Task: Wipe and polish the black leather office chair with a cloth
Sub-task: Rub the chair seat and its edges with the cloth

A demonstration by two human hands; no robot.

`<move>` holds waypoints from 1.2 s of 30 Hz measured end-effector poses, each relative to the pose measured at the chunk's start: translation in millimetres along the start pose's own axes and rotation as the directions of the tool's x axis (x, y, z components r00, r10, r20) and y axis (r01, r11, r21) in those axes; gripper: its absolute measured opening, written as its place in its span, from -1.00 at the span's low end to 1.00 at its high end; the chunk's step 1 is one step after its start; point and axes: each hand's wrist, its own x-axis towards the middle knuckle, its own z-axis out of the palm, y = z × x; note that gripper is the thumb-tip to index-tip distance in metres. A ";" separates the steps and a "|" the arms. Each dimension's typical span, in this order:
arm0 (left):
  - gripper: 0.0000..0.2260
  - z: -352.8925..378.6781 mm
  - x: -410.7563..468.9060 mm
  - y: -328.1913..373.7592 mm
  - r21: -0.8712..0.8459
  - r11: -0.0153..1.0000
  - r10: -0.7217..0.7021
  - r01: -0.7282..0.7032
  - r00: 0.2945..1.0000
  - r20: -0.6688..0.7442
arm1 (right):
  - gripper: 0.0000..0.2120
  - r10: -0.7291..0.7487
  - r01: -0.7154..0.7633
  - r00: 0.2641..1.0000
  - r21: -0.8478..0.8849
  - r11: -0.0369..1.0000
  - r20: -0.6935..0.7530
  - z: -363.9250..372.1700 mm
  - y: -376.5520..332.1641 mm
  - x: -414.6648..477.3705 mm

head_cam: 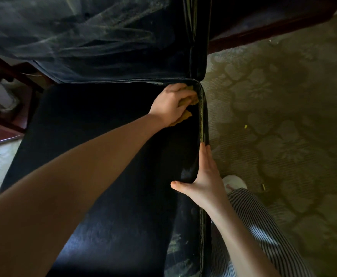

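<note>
The black leather chair fills the middle of the head view, its seat [95,120] below and its dusty, streaked backrest [87,37] above. My left hand [171,103] reaches across the seat to the far right corner where seat meets backrest, pressing a yellow-brown cloth [187,114] onto the leather. Most of the cloth is hidden under the fingers. My right hand [205,176] lies flat against the seat's right edge, thumb hooked over the top, fingers stretched along the stitched seam [202,120].
Patterned carpet [283,126] lies to the right. A dark wooden furniture edge [263,31] runs across the upper right. A reddish wooden frame [1,124] with pale blurred objects stands at the left. A striped trouser leg [263,226] and white slipper [234,181] are beside the seat.
</note>
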 end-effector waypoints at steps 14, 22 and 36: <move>-0.64 -29.6 -27.7 -37.6 -0.057 0.801 -0.567 0.596 0.723 -0.395 | -0.06 0.023 -0.021 0.997 0.024 0.999 -0.072 -3.0 -6.7 4.1; -0.70 -23.4 -4.7 -25.4 -0.018 0.722 -0.662 0.691 0.684 -0.305 | -0.05 0.059 -0.054 0.995 0.063 0.997 -0.083 4.1 -10.8 4.2; -0.69 7.2 3.2 20.7 -0.002 0.971 -0.236 0.239 0.960 -0.151 | -0.05 0.068 -0.063 0.994 0.065 0.996 -0.083 5.4 -8.7 6.8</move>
